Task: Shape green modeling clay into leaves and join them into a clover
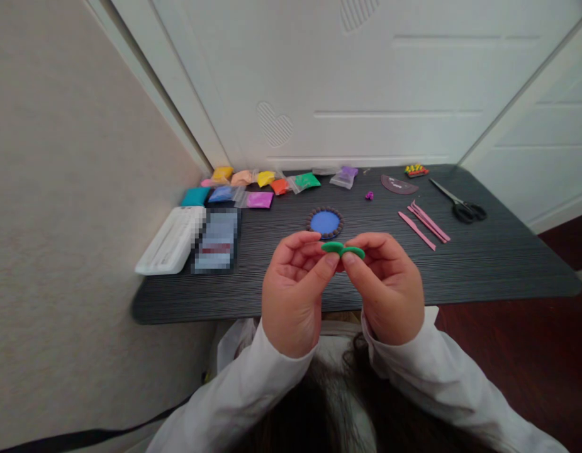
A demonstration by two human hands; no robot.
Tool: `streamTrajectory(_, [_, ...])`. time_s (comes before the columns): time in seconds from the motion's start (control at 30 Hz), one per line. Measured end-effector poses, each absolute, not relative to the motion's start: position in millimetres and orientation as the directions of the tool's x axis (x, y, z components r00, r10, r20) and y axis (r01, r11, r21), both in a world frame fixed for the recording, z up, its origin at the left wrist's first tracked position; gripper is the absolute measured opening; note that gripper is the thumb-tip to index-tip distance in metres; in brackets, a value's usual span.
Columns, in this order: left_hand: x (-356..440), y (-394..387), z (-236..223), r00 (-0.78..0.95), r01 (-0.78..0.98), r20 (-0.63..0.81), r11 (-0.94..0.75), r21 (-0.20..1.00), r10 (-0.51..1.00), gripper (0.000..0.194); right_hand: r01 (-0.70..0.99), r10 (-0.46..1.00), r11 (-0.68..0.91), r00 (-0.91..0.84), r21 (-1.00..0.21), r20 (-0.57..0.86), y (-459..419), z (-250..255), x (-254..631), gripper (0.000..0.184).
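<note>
Hands, one pair: we are holding both in pinches, just beside each other. Left hand [293, 296]: we are angling its thumb [323, 269] up and inward to the grip, curling the fingers [295, 242] beyond it. Right hand [394, 292]: we are mirroring that pose, its thumb [359, 269] slanting inward. Forearms, two, pale-sleeved: we are extending the left forearm [238, 396] and right forearm [460, 380] below the grip, spreading apart toward us.

Dark table [281, 283] with clay packets [260, 200].
</note>
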State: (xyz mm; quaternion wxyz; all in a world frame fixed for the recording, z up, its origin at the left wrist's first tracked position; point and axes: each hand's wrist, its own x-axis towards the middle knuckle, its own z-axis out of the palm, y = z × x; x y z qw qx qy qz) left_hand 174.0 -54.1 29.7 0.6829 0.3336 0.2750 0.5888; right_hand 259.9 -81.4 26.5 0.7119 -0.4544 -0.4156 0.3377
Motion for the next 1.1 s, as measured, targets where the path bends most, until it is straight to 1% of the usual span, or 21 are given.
streamTrajectory(0.13, [176,-52,27,0.137,-0.614,0.014,0.074,0.786,0.990,0.024,-0.079,0.856,0.345,0.435,-0.935,0.279,-80,24,260,0.010])
streamTrajectory(0.33, [178,-50,21,0.117,-0.605,0.035,0.044,0.795,0.993,0.022,-0.085,0.861,0.336,0.431,-0.938,0.270,-76,20,260,0.010])
streamTrajectory(0.43, [178,-50,20,0.106,-0.584,0.021,0.045,0.811,0.994,0.022,-0.078,0.861,0.328,0.435,-0.941,0.264,-75,18,260,0.009])
streamTrajectory(0.53, [177,-48,19,0.148,-0.578,0.007,0.080,0.812,0.989,0.025,-0.121,0.876,0.311,0.422,-0.943,0.235,-73,18,263,0.010])
streamTrajectory(0.6, [174,-45,18,0.197,-0.571,0.012,0.105,0.814,0.980,0.027,-0.167,0.900,0.284,0.385,-0.944,0.203,-71,19,267,0.012])
streamTrajectory(0.7, [167,-39,14,0.259,-0.516,0.034,0.108,0.850,0.965,0.029,-0.199,0.948,0.222,0.274,-0.955,0.163,-69,22,273,0.012])
streamTrajectory(0.77, [164,-36,11,0.290,-0.462,0.053,0.091,0.882,0.956,0.025,-0.196,0.966,0.191,0.211,-0.962,0.149,-68,22,277,0.012])
streamTrajectory(0.83, [161,-32,9,0.299,-0.435,0.061,0.079,0.897,0.952,0.019,-0.205,0.973,0.170,0.188,-0.964,0.132,-68,20,280,0.015])
streamTrajectory(0.9, [159,-30,9,0.282,-0.452,0.026,0.109,0.886,0.959,0.016,-0.231,0.976,0.161,0.183,-0.960,0.119,-68,16,284,0.019])
streamTrajectory(1.03, [160,-29,11,0.260,-0.510,-0.092,0.217,0.832,0.961,0.015,-0.247,0.973,0.172,0.196,-0.953,0.125,-68,10,288,0.023])
streamTrajectory(1.1, [162,-28,11,0.270,-0.526,-0.107,0.240,0.816,0.957,0.015,-0.240,0.972,0.166,0.202,-0.956,0.118,-66,9,287,0.023])
